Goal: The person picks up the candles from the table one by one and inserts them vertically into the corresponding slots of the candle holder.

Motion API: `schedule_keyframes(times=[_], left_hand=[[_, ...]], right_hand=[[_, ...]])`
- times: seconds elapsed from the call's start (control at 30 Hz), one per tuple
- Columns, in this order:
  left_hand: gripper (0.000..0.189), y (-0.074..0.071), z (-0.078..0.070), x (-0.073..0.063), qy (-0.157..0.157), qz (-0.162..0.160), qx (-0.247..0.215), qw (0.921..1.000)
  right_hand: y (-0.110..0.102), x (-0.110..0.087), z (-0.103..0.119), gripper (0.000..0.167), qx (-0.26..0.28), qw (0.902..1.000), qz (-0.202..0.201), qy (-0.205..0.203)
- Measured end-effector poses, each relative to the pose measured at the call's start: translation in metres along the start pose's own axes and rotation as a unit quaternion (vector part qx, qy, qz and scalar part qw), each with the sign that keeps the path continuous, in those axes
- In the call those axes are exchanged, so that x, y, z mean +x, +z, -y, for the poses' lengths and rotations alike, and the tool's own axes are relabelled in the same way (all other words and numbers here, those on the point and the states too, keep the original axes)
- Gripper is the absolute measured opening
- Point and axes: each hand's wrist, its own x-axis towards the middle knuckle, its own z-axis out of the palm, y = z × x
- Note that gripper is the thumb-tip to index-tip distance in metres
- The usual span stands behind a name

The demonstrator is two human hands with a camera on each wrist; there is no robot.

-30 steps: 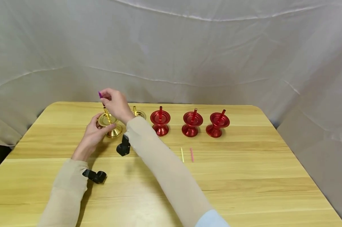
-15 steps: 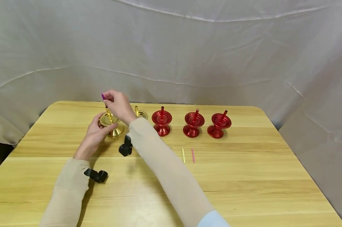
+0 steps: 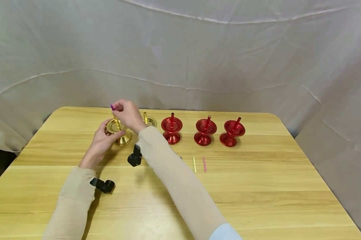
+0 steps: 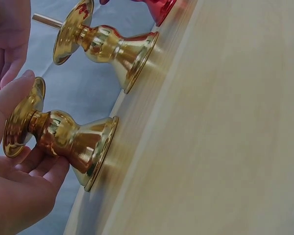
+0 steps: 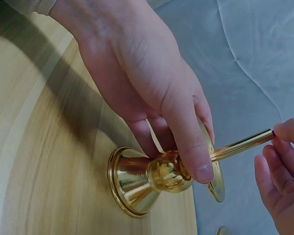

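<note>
So on my head cam there's a wood-grain table [image 3: 258,190] with a wrinkly pale gray cloth [image 3: 180,50] hung behind it. I count three candle holders in shiny red, left [image 3: 172,130], middle [image 3: 204,132] and right [image 3: 231,132], each with a slim tube poking up from its dish. Left of them I've got a spare gold candle holder [image 4: 100,44], which my left wrist cam catches way better. Near the middle red one, a thin yellow candle [image 3: 194,165] and a pink candle [image 3: 204,165] lie side by side.

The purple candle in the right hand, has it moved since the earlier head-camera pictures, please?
Yes: judged against the far edge of the wooden table, the purple candle has moved down, its tip now only just above that edge.
</note>
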Motion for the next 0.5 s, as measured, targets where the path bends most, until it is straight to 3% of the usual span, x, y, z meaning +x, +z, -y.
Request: schedule_keyframes(times=[0.27, 0.5], left_hand=[[0.089, -0.002, 0.001, -0.002, 0.002, -0.007, 0.006, 1.0000], [0.089, -0.005, 0.001, -0.003, 0.011, -0.013, 0.020, 0.9997]], right_hand=[[-0.001, 0.000, 0.000, 0.022, -0.002, 1.0000, 0.008, 0.004], [-0.024, 0.001, 0.011, 0.026, 0.015, 0.9996, 0.021, -0.010]])
